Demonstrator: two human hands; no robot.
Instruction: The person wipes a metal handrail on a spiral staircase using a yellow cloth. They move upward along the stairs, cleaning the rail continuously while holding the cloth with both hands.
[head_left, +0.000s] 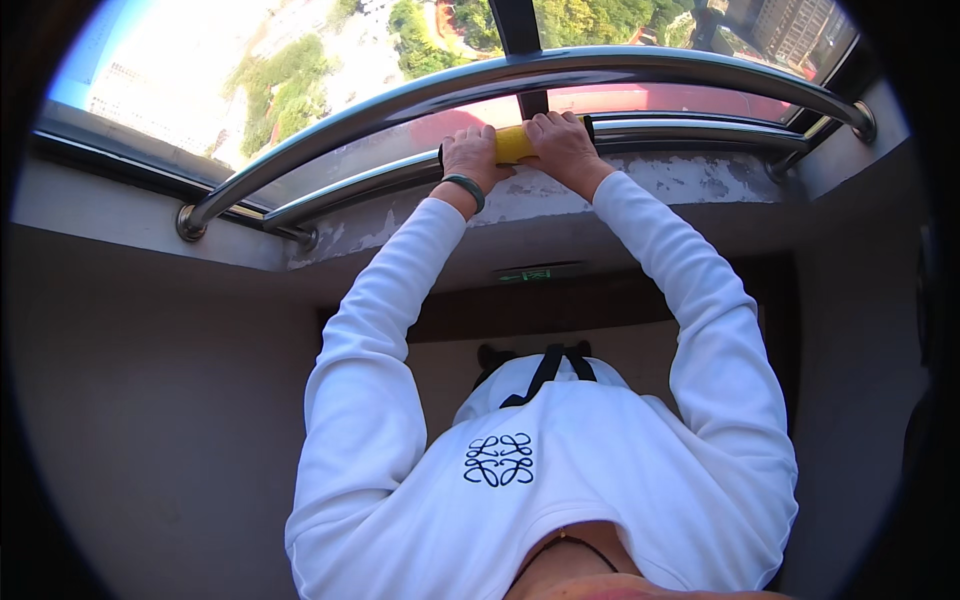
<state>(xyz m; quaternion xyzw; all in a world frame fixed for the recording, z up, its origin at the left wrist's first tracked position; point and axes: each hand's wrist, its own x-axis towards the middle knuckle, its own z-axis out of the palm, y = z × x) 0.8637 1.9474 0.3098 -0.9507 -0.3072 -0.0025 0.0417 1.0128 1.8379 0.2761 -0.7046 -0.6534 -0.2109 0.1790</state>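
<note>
Both hands rest on a yellow sleeve or cloth (511, 145) with dark ends, which lies along the lower metal rail (675, 133) in front of a window. My left hand (472, 157) curls over its left part, and a dark green bangle (466, 190) circles that wrist. Over its right part lies my right hand (564, 150), fingers bent across the top. A strip of yellow shows between the hands. The undersides of both hands are hidden, and whether the yellow piece is fixed to the rail I cannot tell.
A thicker curved handrail (420, 94) runs above and beyond the hands. Below the rails is a ledge (690, 176) with peeling paint. A dark window post (517, 26) stands in the middle. Low on the wall, a green exit sign (526, 275) glows.
</note>
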